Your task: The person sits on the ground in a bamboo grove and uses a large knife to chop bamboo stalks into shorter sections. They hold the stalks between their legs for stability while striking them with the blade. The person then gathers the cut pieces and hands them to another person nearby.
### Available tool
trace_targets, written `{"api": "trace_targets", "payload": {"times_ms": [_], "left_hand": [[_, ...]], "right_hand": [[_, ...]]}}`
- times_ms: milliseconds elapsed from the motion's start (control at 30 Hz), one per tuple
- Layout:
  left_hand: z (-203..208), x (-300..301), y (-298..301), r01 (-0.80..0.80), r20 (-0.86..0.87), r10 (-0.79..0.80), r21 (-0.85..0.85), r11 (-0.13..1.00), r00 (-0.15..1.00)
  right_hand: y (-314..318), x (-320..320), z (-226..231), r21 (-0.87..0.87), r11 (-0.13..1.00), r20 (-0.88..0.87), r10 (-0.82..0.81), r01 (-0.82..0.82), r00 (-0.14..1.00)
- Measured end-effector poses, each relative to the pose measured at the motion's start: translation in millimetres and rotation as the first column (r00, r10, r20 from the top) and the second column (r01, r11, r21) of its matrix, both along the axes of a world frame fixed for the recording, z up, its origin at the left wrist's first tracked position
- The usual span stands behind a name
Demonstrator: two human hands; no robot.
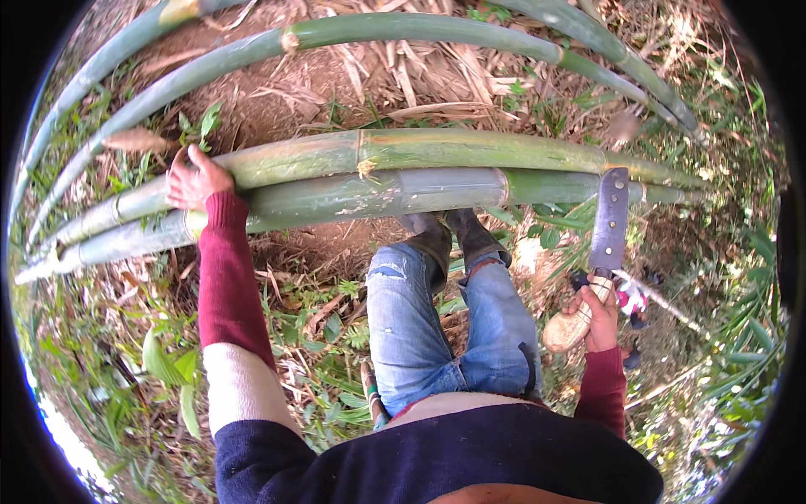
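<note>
The left hand (195, 178) lay spread, palm down, on the upper of two thick bamboo poles (420, 149) that ran side by side across the view from nine o'clock to three o'clock, resting on it toward the nine o'clock end. The lower pole (378, 193) touched the upper one along its length. The right hand (598, 317) was wrapped tight around the pale wooden handle (571, 326) of a cleaver (609, 217), its broad dark blade pointing up toward twelve o'clock, the tip reaching the poles near their three o'clock end; whether the blade touched them could not be told. Both sleeves (222, 277) were maroon. Blue jeans (437, 323) and dark boots (453, 231) stood just below the poles at the centre. Thinner green stems (403, 29) arched across at twelve o'clock over bare soil (269, 92) and dry leaves. Green weeds (168, 361) spread at seven o'clock.
</note>
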State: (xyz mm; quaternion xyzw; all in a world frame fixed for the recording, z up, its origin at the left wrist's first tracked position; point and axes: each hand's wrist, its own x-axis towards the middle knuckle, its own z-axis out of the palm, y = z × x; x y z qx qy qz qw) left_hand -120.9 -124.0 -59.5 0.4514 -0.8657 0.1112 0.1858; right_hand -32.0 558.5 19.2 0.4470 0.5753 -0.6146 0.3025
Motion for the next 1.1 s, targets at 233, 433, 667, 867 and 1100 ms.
{"api": "trace_targets", "payload": {"times_ms": [233,433,667,867,1100], "left_hand": [[-0.7,16.5,-16.1,0.237,-0.093,-0.221,0.242,0.941,0.971],[42.4,52.5,-56.8,0.205,-0.304,-0.233,-0.122,0.971,0.924],[8.9,195.4,-45.3,-0.412,-0.761,0.444,0.255,0.875,0.473],[-13.8,328.7,94.0,-0.132,-0.725,0.316,0.301,0.945,0.612],[-76.9,452.9,316.1,-0.298,-0.067,0.505,0.738,0.605,0.861]], "right_hand": [[-64.3,-81.2,-35.4,0.137,0.763,-0.178,0.646,-0.631,0.742],[-194.1,-155.7,7.5,0.623,0.084,-0.370,0.908,-0.777,-0.198],[-350.6,-185.4,40.1,0.822,-0.403,-0.024,0.681,-0.402,-0.732],[-355.8,-171.0,56.7,0.617,-0.722,0.356,0.611,-0.313,-0.707],[-379.0,-170.9,76.4,0.539,-0.827,0.506,0.469,-0.158,-0.724]]}}
